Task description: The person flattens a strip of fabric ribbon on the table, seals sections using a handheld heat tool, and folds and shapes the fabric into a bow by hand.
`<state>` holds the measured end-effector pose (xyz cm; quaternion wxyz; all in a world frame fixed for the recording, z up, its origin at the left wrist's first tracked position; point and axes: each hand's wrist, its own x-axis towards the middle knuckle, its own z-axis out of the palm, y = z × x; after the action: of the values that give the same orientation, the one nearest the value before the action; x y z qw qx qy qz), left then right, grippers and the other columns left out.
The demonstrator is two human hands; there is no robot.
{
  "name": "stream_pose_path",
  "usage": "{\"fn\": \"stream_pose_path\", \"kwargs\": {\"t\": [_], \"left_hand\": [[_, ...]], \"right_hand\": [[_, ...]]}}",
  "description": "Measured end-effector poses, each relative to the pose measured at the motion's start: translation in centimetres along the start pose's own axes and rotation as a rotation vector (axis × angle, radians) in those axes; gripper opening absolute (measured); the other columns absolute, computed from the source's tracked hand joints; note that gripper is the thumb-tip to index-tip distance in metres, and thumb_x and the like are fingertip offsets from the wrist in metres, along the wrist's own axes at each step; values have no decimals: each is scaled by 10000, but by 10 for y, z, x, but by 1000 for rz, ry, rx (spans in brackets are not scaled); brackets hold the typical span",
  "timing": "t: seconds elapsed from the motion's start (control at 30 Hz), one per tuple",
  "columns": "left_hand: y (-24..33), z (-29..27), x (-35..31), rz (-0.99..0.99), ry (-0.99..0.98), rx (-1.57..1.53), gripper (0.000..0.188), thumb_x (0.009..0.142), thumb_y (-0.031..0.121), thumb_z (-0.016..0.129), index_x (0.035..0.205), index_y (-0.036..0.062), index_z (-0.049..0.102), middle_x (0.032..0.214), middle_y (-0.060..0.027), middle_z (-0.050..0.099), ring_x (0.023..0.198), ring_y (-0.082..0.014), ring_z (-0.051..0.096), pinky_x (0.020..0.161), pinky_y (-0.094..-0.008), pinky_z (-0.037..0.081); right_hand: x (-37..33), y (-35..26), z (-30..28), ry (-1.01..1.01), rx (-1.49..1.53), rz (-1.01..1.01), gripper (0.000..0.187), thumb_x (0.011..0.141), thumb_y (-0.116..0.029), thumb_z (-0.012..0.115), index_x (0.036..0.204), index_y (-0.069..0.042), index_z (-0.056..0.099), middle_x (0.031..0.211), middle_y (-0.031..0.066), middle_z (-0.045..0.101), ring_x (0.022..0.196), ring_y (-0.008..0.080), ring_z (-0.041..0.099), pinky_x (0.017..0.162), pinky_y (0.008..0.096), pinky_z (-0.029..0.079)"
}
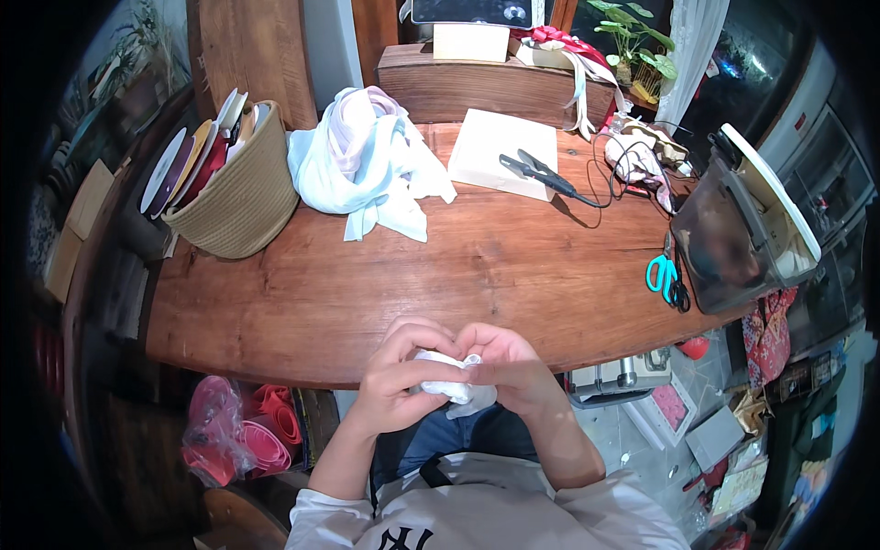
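Both our hands are busy right up at the near edge of the table: the left hand (pixel 396 378) is curled with its thumb and fingers pinched around a small crumpled white cloth (pixel 458 392), and the right hand (pixel 515 371) has its fingertips bunched in on the other side of the same piece, so we've got it between the two, just above our lap. Can't really make out what each fingertip is doing, since the fingers cover a good part of it. Past that it's our brown wooden table (pixel 385 289), with a woven basket (pixel 246 206) stuffed with flat colourful things at the left and a big heap of pale blue and lilac fabric (pixel 367 174) right beside it. Near the middle of the far side, a black corded tool (pixel 530 170) with two spread arms lies across a flat white pad (pixel 478 147). Over on the right we've got teal-handled scissors (pixel 658 275) next to a see-through plastic bin (pixel 720 234), its white lid (pixel 777 194) tilted up on the far side. Behind it all, red and white ribbons (pixel 564 46) droop over a wood-grain box (pixel 412 81).
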<state>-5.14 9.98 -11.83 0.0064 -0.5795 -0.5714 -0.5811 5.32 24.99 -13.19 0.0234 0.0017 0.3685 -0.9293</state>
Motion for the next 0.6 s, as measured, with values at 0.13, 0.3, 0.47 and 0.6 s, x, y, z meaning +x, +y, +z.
{"fn": "stream_pose_path", "kwargs": {"t": [0.13, 0.3, 0.47, 0.6], "left_hand": [[4, -3, -3, -93, 44, -106, 184, 693, 107, 734, 847, 15, 694, 881, -89, 587, 842, -197, 551, 747, -307, 442], [8, 2, -10, -469, 355, -518, 243, 794, 206, 703, 804, -15, 604, 827, -82, 551, 755, -139, 525, 688, -253, 418], [12, 18, -9, -404, 620, -520, 157, 823, 125, 660, 863, -9, 586, 911, -79, 553, 809, -139, 525, 734, -254, 417], [8, 28, -17, -263, 644, -220, 187, 826, 154, 674, 867, 2, 573, 918, -79, 543, 800, -148, 528, 728, -261, 425]], "right_hand": [[-11, -14, 14, -29, -216, 56, 406, 810, -34, 651, 1169, -7, 462, 964, 82, 599, 794, 97, 594, 590, 188, 462], [-26, -34, 6, -25, -432, -16, 460, 789, 38, 593, 1215, 34, 421, 1103, 132, 519, 919, 155, 582, 639, 238, 490], [-28, -13, 22, 527, -736, -709, 241, 837, -31, 607, 1065, -5, 531, 834, 10, 558, 723, 72, 513, 686, 192, 421], [-23, 5, 38, 361, -480, -440, 187, 857, -89, 639, 1002, -2, 558, 859, 8, 592, 735, 48, 527, 648, 190, 429]]}}
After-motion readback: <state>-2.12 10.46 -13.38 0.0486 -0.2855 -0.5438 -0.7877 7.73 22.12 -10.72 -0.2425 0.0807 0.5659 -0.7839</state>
